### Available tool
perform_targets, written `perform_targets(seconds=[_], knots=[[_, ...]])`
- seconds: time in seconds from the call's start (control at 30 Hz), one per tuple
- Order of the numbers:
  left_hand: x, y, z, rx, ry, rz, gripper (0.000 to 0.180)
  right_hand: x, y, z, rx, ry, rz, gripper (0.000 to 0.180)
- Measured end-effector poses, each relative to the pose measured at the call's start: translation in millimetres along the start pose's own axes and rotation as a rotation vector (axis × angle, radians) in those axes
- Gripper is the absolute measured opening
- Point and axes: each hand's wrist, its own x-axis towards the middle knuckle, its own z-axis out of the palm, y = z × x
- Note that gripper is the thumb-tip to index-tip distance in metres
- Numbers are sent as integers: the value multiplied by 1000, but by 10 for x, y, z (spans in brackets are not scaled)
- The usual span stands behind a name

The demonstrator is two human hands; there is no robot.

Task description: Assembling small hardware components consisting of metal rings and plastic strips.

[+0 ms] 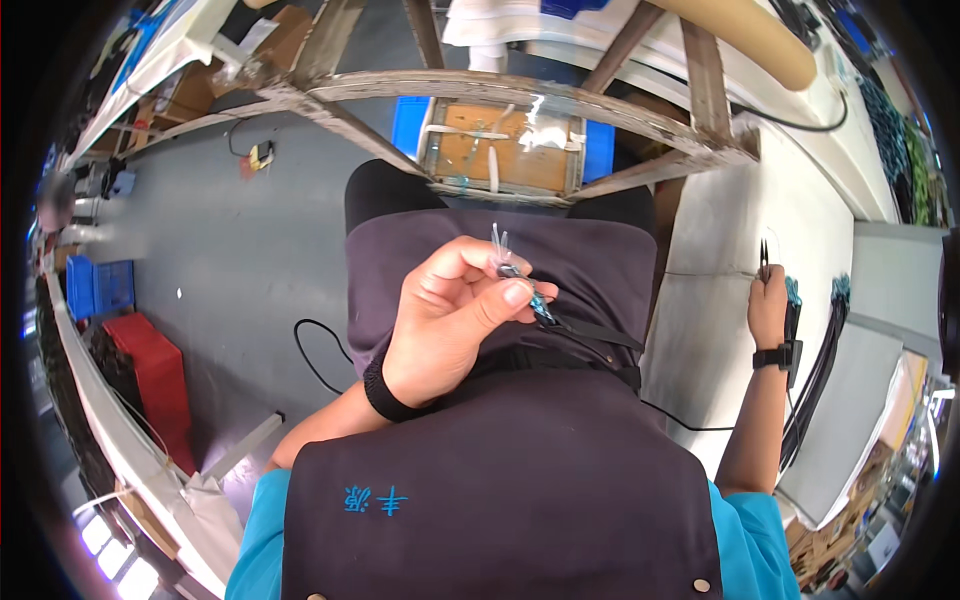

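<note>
In front of my lap, my left hand (pixel 450 315) is closed in a pinch. Between its thumb and fingers is a dark and teal cord (pixel 541 305), with thin clear strands (pixel 501 242) sticking up from its upper end. My right hand (pixel 768 308) is off to the right over the pale table, its fingers wrapped round a slim dark pointed tool (pixel 765 255) whose kind I cannot make out. Just beside that hand lies a bundle of black cords with teal ends (pixel 840 292), and a second teal end (pixel 793 290) shows by the wrist.
A worn wooden frame (pixel 480 90) stands ahead of my knees, with a wooden board (pixel 500 150) and blue bins (pixel 600 150) behind it. The white table (pixel 810 215) runs along my right. On the left are a blue crate (pixel 100 285) and a red box (pixel 148 375).
</note>
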Motion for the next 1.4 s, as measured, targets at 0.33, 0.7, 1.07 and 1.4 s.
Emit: perform_targets(seconds=[0.33, 0.7, 1.07, 1.4], knots=[[-82, 41, -18, 54, 48, 20, 13, -633, -2441, -82, 569, -400, -805, 22], [-89, 20, -8, 72, -12, 24, 15, -655, -2825, 73, 1167, -1129, -454, 33], [-128, 87, -74, -78, -33, 20, 19, -451, -1660, -181, 702, -431, -166, 36], [-27, 120, 93, -37, -2, -60, 20, 138, 229, 67, -292, 214, 1, 33]])
